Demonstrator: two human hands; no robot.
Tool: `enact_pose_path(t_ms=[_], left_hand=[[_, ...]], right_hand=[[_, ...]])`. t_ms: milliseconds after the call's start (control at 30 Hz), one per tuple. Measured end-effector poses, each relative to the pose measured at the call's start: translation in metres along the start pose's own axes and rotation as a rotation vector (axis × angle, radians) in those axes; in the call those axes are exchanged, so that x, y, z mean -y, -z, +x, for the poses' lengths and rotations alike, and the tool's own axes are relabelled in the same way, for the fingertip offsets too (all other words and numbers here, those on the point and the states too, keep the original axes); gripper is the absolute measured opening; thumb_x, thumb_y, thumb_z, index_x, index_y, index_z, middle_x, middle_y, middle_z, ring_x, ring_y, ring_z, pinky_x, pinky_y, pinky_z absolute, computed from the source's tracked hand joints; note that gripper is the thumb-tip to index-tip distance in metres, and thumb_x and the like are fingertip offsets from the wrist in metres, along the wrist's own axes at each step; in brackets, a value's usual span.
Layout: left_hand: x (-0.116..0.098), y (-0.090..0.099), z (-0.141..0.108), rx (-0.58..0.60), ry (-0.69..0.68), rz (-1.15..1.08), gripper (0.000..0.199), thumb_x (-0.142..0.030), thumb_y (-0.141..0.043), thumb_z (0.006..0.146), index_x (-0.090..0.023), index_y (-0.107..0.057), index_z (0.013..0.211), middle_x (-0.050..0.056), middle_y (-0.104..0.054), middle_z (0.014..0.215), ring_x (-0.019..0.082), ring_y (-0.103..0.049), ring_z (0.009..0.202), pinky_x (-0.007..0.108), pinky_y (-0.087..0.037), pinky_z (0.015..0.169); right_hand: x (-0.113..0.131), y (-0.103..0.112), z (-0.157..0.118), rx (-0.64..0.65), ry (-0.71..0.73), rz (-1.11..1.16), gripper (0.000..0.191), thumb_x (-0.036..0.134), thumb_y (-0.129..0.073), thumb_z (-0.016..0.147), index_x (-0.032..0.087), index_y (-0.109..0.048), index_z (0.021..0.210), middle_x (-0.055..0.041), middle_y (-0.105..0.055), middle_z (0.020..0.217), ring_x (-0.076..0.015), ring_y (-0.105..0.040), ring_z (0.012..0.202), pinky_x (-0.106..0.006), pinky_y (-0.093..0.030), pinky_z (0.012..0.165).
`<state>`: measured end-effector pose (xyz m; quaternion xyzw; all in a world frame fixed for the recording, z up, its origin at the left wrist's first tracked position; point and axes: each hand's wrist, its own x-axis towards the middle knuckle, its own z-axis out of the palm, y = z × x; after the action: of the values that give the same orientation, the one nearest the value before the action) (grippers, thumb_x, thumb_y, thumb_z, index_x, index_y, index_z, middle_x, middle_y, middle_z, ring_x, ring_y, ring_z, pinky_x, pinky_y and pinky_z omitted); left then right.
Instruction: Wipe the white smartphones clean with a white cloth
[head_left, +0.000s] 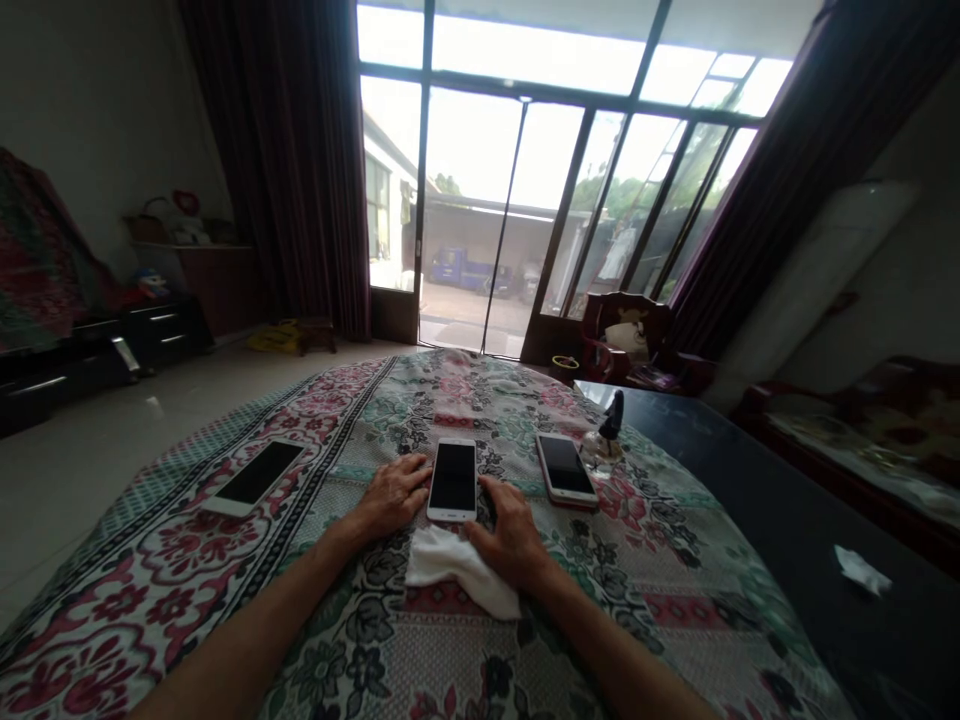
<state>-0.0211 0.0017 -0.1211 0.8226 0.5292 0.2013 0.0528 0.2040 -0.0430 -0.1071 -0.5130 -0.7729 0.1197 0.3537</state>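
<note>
A white phone with a dark screen [453, 480] lies face up on the patterned tablecloth [480, 660], between my two hands. My left hand [394, 492] rests flat at its left edge, fingers spread and holding nothing. At its right edge is my right hand [508, 525], fingers apart, the thumb near the phone's lower corner. A crumpled white cloth [457, 572] lies just below the phone, partly under my right hand. Another white phone [257, 478] lies to the left. On the right, a phone [566, 468] sits on a reddish thing, beside a clear bottle with a dark pump top [604, 448].
A dark glossy table [720, 470] adjoins on the right, with a crumpled white tissue [862, 571] on it. Beyond stand a wooden chair [628, 335] and glass doors [495, 220]. A low dark cabinet [161, 330] is at the far left.
</note>
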Motion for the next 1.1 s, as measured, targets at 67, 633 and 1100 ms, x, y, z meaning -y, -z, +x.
enact_pose_path(t_ms=[67,633,1100], left_hand=[[-0.004,-0.001,0.000,0.020,0.026,0.014,0.041,-0.022,-0.047,0.090,-0.019,-0.057,0.130,0.012,-0.047,0.143,0.030,-0.039,0.133,0.048,-0.032,0.109],[-0.025,0.018,0.008,-0.043,-0.008,-0.523,0.047,-0.023,-0.038,0.088,-0.023,-0.057,0.130,0.004,-0.061,0.130,0.023,-0.057,0.117,0.033,-0.045,0.098],[-0.059,0.030,0.025,0.057,0.226,-1.046,0.042,-0.028,-0.057,0.071,-0.015,-0.068,0.110,-0.003,-0.063,0.065,0.009,-0.049,0.048,0.019,-0.037,0.046]], right_hand=[[0.001,0.000,0.000,0.018,0.003,-0.019,0.059,0.024,-0.066,0.069,0.016,-0.054,0.126,-0.0129,-0.062,0.119,-0.0294,-0.051,0.113,-0.048,-0.039,0.100],[-0.009,0.000,0.001,-0.037,0.053,0.264,0.062,0.015,-0.059,0.071,0.019,-0.049,0.133,-0.0115,-0.061,0.125,-0.0249,-0.057,0.115,-0.045,-0.045,0.099],[-0.017,0.013,0.001,-0.101,0.067,0.343,0.061,0.016,-0.057,0.074,0.020,-0.048,0.134,-0.0113,-0.061,0.125,-0.0229,-0.062,0.106,-0.040,-0.051,0.090]])
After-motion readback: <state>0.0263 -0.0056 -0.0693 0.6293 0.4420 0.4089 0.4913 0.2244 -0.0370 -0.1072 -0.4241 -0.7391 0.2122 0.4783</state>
